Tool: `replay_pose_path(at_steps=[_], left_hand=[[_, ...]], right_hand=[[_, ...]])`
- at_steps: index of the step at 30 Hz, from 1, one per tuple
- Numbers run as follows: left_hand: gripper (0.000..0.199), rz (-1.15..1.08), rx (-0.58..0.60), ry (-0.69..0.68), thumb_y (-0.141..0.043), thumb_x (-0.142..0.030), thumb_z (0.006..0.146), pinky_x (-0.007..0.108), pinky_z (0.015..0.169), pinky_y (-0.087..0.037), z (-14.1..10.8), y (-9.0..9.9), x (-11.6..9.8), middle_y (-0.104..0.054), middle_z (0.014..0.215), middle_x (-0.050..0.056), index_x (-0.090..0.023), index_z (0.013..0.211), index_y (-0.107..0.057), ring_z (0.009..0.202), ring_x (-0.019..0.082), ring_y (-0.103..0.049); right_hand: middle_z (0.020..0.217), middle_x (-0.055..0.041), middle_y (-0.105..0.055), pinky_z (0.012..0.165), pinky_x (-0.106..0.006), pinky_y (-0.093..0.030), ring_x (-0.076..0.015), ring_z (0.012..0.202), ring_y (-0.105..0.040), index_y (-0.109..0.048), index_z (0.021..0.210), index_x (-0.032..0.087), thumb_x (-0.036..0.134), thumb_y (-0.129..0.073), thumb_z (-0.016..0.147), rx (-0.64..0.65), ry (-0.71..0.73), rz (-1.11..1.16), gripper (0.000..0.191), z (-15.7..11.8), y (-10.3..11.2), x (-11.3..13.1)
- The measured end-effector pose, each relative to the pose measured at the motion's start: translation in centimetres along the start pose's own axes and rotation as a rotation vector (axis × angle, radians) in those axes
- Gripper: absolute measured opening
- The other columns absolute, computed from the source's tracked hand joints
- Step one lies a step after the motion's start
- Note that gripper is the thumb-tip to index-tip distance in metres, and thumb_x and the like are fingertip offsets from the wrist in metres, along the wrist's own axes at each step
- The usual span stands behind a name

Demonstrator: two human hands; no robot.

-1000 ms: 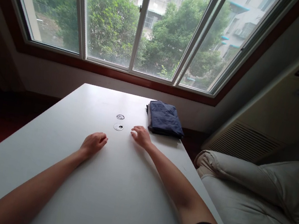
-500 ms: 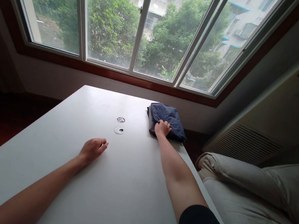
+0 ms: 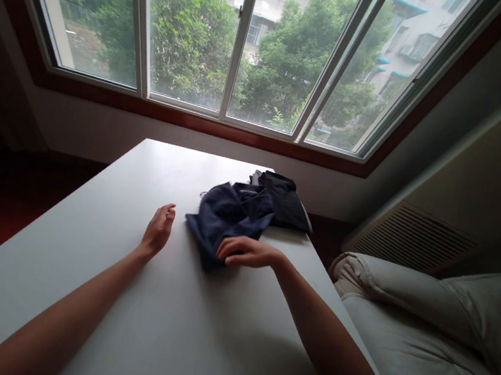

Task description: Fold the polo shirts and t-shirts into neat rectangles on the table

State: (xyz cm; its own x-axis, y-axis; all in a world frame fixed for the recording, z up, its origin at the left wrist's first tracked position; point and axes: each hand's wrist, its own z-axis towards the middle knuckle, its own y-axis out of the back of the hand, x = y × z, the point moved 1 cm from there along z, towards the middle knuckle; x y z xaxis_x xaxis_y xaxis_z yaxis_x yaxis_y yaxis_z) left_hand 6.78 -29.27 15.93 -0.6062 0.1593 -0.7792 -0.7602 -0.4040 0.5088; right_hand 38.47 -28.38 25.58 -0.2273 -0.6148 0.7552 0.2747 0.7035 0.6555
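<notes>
A crumpled navy garment (image 3: 230, 216) lies across the middle of the white table, its far edge touching a folded dark stack. My right hand (image 3: 248, 253) is closed on its near edge, fingers pointing left. What kind of garment it is, I cannot tell. My left hand (image 3: 158, 228) is held just left of the cloth, apart from it, fingers stretched forward and nothing in them. Folded dark clothes (image 3: 284, 201) sit at the table's far right corner, with a bit of grey and white fabric showing at their left side.
The white table (image 3: 119, 326) runs up toward a wide window (image 3: 236, 49) with a red-brown frame. Right of the table stands a pale sofa (image 3: 417, 340), and behind it a large beige unit with vents (image 3: 421, 237). The garment covers most of the table's round inset.
My right hand has pulled the navy garment off the stack, left and toward me, uncovering darker folded clothes. My left hand has moved slightly forward and its fingers have straightened.
</notes>
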Motion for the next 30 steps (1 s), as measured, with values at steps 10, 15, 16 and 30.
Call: replay_pose_path(at_steps=[10,15,16,30], left_hand=[[0.062,0.446,0.385,-0.304,-0.061,-0.034,0.094,0.040,0.108,-0.044,-2.6,-1.3,-3.4,-0.063,0.132,0.011,-0.024,0.153,-0.046,0.123,0.028,-0.058],[0.032,0.409,0.546,-0.307,-0.055,-0.038,0.099,0.034,0.091,-0.049,-3.8,0.1,-7.6,-0.073,0.116,0.008,-0.024,0.123,-0.070,0.106,0.026,-0.068],[0.032,0.378,0.623,-0.310,-0.053,-0.043,0.100,0.032,0.086,-0.050,-4.0,0.8,-8.7,-0.075,0.106,0.007,-0.022,0.115,-0.072,0.098,0.025,-0.069],[0.041,0.037,1.032,-0.513,-0.055,-0.046,0.101,0.035,0.097,-0.051,-9.6,5.2,-18.2,-0.071,0.121,0.007,-0.025,0.135,-0.066,0.112,0.024,-0.065]], right_hand=[[0.101,-0.0092,-0.074,0.080,-0.033,-0.055,-0.0229,0.088,-0.069,-0.073,0.110,0.018,0.057,-0.058,0.094,-0.779,-0.434,-0.042,0.045,-0.2,3.3,-7.7],[0.138,-0.0158,-0.062,0.101,-0.037,-0.048,-0.0314,0.122,-0.061,-0.058,0.144,0.020,0.066,-0.062,0.091,-0.612,-0.682,-0.338,0.070,2.5,3.4,-10.3],[0.141,-0.0161,-0.060,0.103,-0.039,-0.047,-0.0334,0.127,-0.058,-0.053,0.149,0.021,0.071,-0.060,0.090,-0.555,-0.707,-0.382,0.077,3.3,3.0,-10.2],[0.095,-0.0042,-0.067,0.068,-0.030,-0.049,-0.0223,0.079,-0.063,-0.059,0.112,0.021,0.031,-0.071,0.076,-0.317,-0.492,-0.101,0.039,11.3,-1.8,-5.8]])
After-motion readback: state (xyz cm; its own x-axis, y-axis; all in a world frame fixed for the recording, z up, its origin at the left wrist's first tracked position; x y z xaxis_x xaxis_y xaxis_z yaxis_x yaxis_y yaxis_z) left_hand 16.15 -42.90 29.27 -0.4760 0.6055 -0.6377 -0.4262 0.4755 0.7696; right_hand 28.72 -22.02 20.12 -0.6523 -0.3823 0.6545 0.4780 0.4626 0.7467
